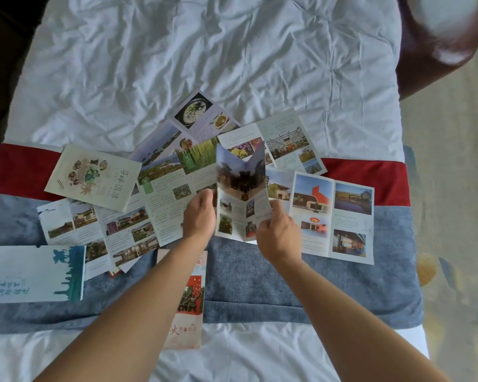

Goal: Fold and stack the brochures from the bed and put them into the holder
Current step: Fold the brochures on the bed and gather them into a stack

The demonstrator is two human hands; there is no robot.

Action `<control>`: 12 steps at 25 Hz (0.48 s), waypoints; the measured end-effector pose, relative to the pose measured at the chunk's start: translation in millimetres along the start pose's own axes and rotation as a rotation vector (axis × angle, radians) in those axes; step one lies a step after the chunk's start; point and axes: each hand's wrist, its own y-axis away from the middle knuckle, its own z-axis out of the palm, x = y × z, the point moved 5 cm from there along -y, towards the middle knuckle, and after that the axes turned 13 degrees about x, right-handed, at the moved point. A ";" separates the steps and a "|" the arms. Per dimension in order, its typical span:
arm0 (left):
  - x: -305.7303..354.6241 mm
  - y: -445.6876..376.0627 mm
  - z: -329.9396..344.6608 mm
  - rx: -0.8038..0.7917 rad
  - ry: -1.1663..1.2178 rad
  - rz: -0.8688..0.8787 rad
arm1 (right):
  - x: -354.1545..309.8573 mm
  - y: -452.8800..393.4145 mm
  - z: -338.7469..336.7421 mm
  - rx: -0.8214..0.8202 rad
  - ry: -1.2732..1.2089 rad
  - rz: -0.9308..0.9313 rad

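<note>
Several brochures lie spread across the bed (pixel 204 51). Both hands hold one photo brochure (pixel 239 194) up above the others, its panels bent into a zigzag. My left hand (pixel 200 216) grips its left edge and my right hand (pixel 278 235) pinches its lower right edge. Around it lie an open brochure with building photos (pixel 340 216), a wide open one with field photos (pixel 171 183), a folded food brochure (pixel 94 176), a white and teal folded one (pixel 33 272) and a red folded one (pixel 189 301) under my left forearm. No holder is in view.
A red and blue bed runner (pixel 260 277) crosses the bed under the brochures. A dark red chair (pixel 436 45) stands at the back right, beside the bed. Patterned carpet (pixel 458 216) runs along the bed's right edge.
</note>
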 end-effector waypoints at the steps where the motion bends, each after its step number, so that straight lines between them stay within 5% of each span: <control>1: 3.7 3.9 5.1 -0.042 0.023 -0.013 | 0.9 1.6 1.8 -0.023 -0.050 0.026; 6: -12.6 17.3 35.2 -0.286 -0.061 -0.019 | 11.9 5.6 4.2 -0.017 -0.416 0.281; 10: -40.0 29.5 49.3 -0.407 0.130 -0.388 | 23.4 9.3 10.7 -0.185 -0.684 0.477; 12: -44.3 31.7 51.6 -0.382 0.180 -0.436 | 28.1 10.9 8.2 -0.201 -0.631 0.456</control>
